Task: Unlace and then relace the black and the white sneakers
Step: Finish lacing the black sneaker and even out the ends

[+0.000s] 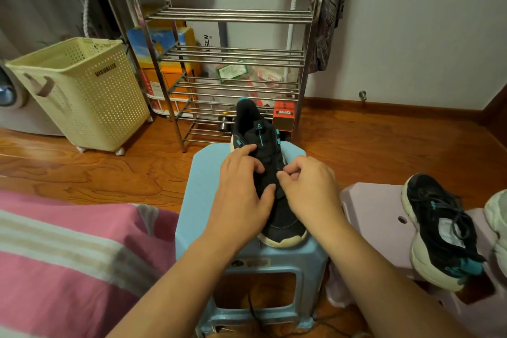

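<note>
A black sneaker (256, 132) with teal accents and a white sole lies on a light blue stool (203, 173), toe toward me. My left hand (241, 189) rests on its left side, fingers spread over the lacing area. My right hand (307, 189) has its fingers curled at the eyelets on the right side and pinches what looks like the black lace. A second black sneaker (439, 230) lies on a pale purple stool (365, 200) at the right. The edge of a white sneaker (498, 214) shows at the far right.
A steel shoe rack (233, 63) stands behind the blue stool with boxes and bags behind it. A cream laundry basket (82, 90) stands at the left. A pink striped cloth (55, 255) covers the lower left. A black lace (255, 313) lies on the wooden floor under the stool.
</note>
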Demonstrator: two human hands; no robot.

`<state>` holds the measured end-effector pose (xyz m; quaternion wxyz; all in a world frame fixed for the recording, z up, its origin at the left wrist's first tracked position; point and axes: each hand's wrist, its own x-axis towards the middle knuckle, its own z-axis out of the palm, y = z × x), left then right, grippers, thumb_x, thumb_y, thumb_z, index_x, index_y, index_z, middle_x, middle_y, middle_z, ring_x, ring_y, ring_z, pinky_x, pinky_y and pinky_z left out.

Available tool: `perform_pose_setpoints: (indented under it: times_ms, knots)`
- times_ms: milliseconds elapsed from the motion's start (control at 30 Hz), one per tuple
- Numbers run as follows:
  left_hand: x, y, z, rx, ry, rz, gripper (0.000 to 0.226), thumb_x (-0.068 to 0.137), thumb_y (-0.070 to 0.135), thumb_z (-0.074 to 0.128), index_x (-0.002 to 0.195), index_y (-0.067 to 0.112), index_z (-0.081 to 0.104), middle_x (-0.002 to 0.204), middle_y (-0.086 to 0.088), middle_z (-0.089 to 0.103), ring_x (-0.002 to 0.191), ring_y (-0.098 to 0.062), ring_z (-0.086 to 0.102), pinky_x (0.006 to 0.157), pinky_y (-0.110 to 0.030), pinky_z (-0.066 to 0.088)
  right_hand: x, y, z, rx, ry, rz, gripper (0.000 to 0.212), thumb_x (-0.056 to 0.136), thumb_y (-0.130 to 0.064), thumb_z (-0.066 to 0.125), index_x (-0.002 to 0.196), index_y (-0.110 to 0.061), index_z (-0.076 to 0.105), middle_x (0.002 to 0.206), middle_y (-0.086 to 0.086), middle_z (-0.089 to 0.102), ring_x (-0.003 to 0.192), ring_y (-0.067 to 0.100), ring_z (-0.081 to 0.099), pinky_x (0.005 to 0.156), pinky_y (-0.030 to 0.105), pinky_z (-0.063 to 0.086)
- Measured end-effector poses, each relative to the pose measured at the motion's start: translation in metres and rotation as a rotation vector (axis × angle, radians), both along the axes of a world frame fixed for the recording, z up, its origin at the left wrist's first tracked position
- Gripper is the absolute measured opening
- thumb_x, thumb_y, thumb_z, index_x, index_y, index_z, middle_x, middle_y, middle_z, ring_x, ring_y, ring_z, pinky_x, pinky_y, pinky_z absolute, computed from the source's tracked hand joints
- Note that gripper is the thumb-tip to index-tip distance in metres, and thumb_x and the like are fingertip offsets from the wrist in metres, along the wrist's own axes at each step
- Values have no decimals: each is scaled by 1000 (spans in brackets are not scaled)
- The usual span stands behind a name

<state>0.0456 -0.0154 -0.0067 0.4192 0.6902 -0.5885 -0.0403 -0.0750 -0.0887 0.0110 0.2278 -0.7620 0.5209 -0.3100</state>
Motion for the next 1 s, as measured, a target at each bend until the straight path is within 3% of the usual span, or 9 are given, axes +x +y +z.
perform_pose_setpoints:
  times_ms: [133, 300, 367, 500, 600, 700, 800, 900, 1000]
  knots:
    - [0, 3, -1, -7, 79, -7, 42, 82, 12, 76, 106, 22, 42, 143, 4, 43, 133, -10, 38, 104, -4, 23, 7, -2, 6, -57, 98, 20, 20, 86, -20, 68, 68, -22, 58, 75, -8, 59, 79, 13, 49, 56, 19, 29]
    - [5, 4, 0, 23, 32, -14, 40, 86, 18, 76, 110, 25, 45, 147, 4, 42, 135, -9, 37, 104, -4, 20, -3, -22, 52, 444, -933, -50, 9, 98, -16, 61, 98, -13, 70, 81, -2, 61, 75, 11, 55, 75, 29, 49]
    - [7, 11, 5, 20, 94, -6, 33, 91, 16, 71, 116, 26, 51, 146, 8, 46, 135, -6, 39, 109, -14, 27, -20, -38, 61, 522, -1143, -125, 10, 100, -15, 59, 107, -12, 66, 84, -1, 59, 74, 9, 54, 77, 27, 52]
    - [17, 41, 12, 42, 397, 290, 16, 90, 4, 60, 94, 20, 62, 100, 4, 65, 94, -15, 64, 86, -38, 54, -49, -31, 11, 635, -499, -222, 35, 101, -25, 58, 134, -12, 57, 107, 5, 67, 90, 16, 61, 84, 33, 53]
    - [12, 72, 12, 629, 623, 161, 19, 92, 5, 55, 82, 6, 71, 78, -19, 73, 64, -28, 69, 63, -43, 58, -62, -12, -1, 490, -345, -219, 22, 100, -17, 54, 119, -21, 64, 111, 4, 68, 99, 19, 64, 91, 39, 55]
    - [-6, 95, -5, 1080, 427, -61, 22, 96, 10, 50, 96, 3, 70, 86, -15, 75, 65, -22, 72, 54, -30, 55, -69, 13, -5, 339, -248, -158, 19, 95, -8, 52, 96, -24, 63, 96, 1, 67, 90, 20, 64, 73, 32, 53]
    - [-19, 99, -47, 1103, 408, -22, 17, 100, 17, 48, 100, 13, 65, 92, -7, 71, 66, -18, 71, 55, -28, 58, -69, 41, -28, 386, -89, -45, 26, 92, -2, 56, 107, -22, 57, 107, 1, 60, 92, 17, 59, 59, 21, 39]
    - [-32, 101, -114, 1124, 588, 160, 25, 102, 28, 52, 104, 7, 65, 101, -19, 70, 84, -36, 73, 73, -47, 64, -78, 43, -33, 437, -161, -102, 33, 92, -4, 59, 117, -24, 54, 111, 0, 58, 99, 17, 57, 63, 22, 38]
    - [-47, 101, -174, 1043, 305, 316, 36, 100, 38, 54, 107, 6, 70, 112, -19, 70, 102, -40, 68, 88, -47, 58, -89, 43, -35, 436, -184, -114, 28, 94, -10, 58, 116, -26, 55, 106, -4, 60, 95, 13, 57, 67, 24, 41]
